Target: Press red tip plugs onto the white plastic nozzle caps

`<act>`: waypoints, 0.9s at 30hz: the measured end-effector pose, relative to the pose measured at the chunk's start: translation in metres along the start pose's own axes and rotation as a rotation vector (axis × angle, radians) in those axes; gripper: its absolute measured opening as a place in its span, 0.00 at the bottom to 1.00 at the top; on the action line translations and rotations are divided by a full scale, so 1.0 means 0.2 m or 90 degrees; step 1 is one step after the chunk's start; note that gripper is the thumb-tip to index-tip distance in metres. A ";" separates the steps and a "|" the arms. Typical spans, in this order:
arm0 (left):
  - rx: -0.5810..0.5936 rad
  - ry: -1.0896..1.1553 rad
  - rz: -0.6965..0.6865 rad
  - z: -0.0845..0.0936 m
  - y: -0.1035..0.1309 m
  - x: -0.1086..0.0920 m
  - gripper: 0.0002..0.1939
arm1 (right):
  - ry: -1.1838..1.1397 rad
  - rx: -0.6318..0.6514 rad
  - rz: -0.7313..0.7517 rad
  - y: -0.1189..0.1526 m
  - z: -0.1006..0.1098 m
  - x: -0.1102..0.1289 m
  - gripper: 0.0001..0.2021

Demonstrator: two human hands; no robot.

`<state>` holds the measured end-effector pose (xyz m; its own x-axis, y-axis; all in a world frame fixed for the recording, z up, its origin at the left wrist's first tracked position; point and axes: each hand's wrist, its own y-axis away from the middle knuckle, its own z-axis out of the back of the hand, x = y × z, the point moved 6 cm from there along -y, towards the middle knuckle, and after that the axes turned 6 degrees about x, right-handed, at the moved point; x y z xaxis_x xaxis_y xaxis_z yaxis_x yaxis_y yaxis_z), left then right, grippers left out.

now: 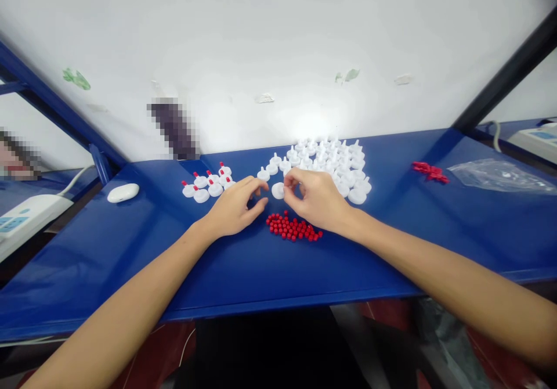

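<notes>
My right hand (319, 198) has its thumb and forefinger pinched at the edge of a white nozzle cap (277, 191), whose round base faces me. Left of it, my left hand (237, 206) is open, thumb and fingers curved apart with nothing visible between them. Just below the hands lies a cluster of small red tip caps (292, 228). Beyond my right hand stand many white nozzle caps (343, 165), spouts up, partly hidden by that hand. Several white nozzle caps with red tips (209, 184) stand beyond my left hand.
A white oval case (123, 193) lies at the left. On the right are a small heap of red pieces (430, 172) and a clear plastic bag (500, 177). White power strips (32, 220) sit beyond the blue table's (278, 278) side frames. A white wall rises behind.
</notes>
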<state>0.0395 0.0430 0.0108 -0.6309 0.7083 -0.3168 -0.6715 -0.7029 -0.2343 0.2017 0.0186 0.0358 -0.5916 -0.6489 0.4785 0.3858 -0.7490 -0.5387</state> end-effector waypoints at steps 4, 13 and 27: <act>0.007 0.050 -0.036 0.00 0.01 -0.04 0.24 | -0.092 -0.014 -0.012 0.01 0.01 0.01 0.03; -0.031 0.049 -0.064 0.03 0.01 -0.06 0.16 | -0.138 0.109 0.035 0.01 -0.02 0.02 0.05; -0.093 -0.040 0.056 0.04 0.00 0.00 0.16 | 0.163 0.387 0.177 0.06 -0.05 0.00 0.10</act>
<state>0.0368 0.0440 0.0182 -0.7112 0.6426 -0.2851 -0.5518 -0.7616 -0.3400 0.1997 0.0104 0.0232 -0.5324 -0.8307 0.1624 0.8288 -0.5506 -0.0993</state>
